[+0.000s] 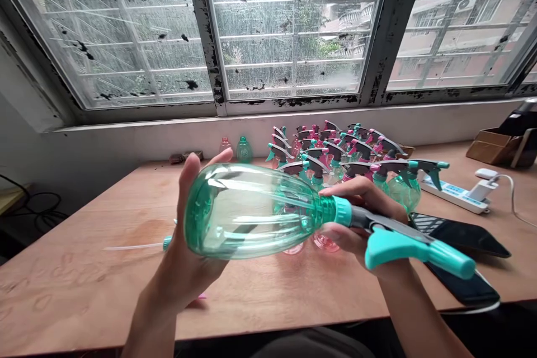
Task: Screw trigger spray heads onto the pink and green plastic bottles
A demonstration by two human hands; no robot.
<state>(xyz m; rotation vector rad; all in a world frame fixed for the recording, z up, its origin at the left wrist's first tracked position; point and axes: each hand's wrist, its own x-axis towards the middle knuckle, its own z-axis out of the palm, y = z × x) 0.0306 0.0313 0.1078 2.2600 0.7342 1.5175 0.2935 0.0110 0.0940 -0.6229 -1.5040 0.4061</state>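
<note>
A clear green spray bottle [251,212] lies sideways in the air above the table, its base to the left. My left hand [184,271] is closed around the base end. My right hand [377,198] grips at the neck, thumb and fingers about the teal collar [342,211] and grey sprayer body. The teal trigger [384,249] and nozzle point to the right. A thin tube shows inside the bottle. Behind my left wrist, a teal sprayer part [166,243] with a white tube [134,247] rests on the table, partly hidden.
Several spray bottles with pink or teal sprayers [331,148] crowd the back of the wooden table [96,274]. Two headless bottles, one pink [225,144] and one green [243,150], stand near the wall. On the right are a power strip [455,193], phones [461,234] and a brown box [490,145].
</note>
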